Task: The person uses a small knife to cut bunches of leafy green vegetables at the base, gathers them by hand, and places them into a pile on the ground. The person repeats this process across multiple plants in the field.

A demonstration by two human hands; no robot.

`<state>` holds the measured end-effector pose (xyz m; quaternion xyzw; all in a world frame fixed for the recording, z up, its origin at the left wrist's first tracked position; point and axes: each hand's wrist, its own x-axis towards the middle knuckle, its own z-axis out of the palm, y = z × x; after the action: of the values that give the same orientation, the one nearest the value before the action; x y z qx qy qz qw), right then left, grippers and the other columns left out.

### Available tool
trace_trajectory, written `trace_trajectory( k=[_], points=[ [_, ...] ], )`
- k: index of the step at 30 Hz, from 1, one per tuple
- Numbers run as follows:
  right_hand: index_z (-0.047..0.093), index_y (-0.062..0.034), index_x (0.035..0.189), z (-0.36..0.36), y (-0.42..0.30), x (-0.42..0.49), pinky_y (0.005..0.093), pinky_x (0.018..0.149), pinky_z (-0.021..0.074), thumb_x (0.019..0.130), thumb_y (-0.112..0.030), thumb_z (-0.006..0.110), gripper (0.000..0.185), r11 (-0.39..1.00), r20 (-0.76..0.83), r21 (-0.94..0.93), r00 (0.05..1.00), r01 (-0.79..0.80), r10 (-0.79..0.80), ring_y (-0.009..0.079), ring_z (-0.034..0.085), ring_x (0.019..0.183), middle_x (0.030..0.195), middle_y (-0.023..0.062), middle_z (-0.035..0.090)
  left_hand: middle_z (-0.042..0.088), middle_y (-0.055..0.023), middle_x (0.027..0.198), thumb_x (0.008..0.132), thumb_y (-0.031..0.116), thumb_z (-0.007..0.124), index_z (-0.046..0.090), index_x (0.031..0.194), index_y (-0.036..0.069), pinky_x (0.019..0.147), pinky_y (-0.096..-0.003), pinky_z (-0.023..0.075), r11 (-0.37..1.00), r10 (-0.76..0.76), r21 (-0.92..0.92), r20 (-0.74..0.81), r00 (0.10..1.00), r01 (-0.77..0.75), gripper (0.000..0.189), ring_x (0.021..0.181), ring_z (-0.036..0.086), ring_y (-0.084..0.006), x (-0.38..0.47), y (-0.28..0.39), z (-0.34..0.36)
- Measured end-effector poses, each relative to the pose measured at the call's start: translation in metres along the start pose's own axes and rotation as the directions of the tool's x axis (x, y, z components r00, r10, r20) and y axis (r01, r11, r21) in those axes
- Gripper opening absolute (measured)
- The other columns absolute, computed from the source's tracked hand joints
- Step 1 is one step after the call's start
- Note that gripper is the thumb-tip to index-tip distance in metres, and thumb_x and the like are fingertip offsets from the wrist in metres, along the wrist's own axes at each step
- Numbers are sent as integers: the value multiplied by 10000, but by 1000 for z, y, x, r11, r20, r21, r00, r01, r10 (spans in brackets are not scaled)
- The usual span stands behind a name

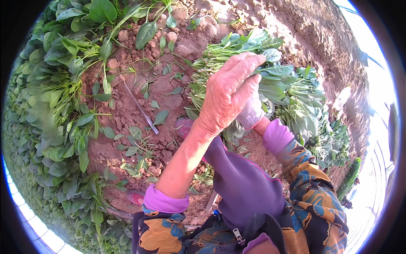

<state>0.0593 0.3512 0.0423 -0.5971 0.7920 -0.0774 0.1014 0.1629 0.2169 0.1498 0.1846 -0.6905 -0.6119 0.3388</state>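
My left hand is bare, its back up and fingers stretched over a pile of cut spinach. It covers much of my right hand, which wears a pale knitted glove. The two hands overlap at the pile; whether either grips leaves or the other hand is hidden. The cut stem ends face left and the leaves face right. More spinach bunches lie right of my hands. A slim metal-shafted tool lies on the soil to the left.
Dense standing spinach fills the left side. Loose leaves lie scattered over reddish cloddy soil. My purple-clad knee is below the hands. A dry soil ridge and a white sheet run along the right.
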Motion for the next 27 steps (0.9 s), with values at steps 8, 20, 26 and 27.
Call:
trace_trajectory(
  k=[8, 20, 26, 27],
  points=[
    [377, -101, 1465, -45, -14, 8, 596, 1091, 272, 625, -423, 853, 1018, 994, 18, -83, 997, 78, -76, 437, 368, 1330, 1435, 251, 393, 626, -188, 1276, 952, 151, 583, 597, 1283, 17, 1011, -370, 467, 554, -461, 525, -453, 764, 646, 357, 1187, 604, -282, -98, -126, -122],
    [447, -69, 1449, -123, -50, 7, 534, 1119, 307, 671, -197, 806, 866, 993, 14, -18, 993, 118, -118, 433, 380, 1364, 1464, 220, 426, 704, -205, 872, 771, 321, 774, 653, 928, 34, 764, -510, 543, 25, -572, 548, -678, 462, 836, 349, 877, 688, -407, -163, -156, -191],
    [560, -8, 1322, -120, -130, 24, 431, 970, 495, 735, 31, 691, 603, 828, -12, 504, 960, 247, -279, 390, 594, 1149, 1288, 212, 595, 707, -204, 863, 788, 242, 755, 636, 931, 34, 759, -507, 546, 97, -573, 520, -668, 475, 849, 279, 865, 692, -397, -159, -164, -178],
    [561, -8, 1321, -98, -138, 26, 419, 949, 509, 747, 36, 684, 588, 755, 20, 607, 944, 249, -328, 376, 619, 1108, 1254, 210, 618, 705, -206, 852, 781, 212, 743, 634, 909, 28, 751, -510, 543, 139, -566, 519, -657, 498, 843, 249, 857, 691, -398, -161, -164, -180]
  ],
)
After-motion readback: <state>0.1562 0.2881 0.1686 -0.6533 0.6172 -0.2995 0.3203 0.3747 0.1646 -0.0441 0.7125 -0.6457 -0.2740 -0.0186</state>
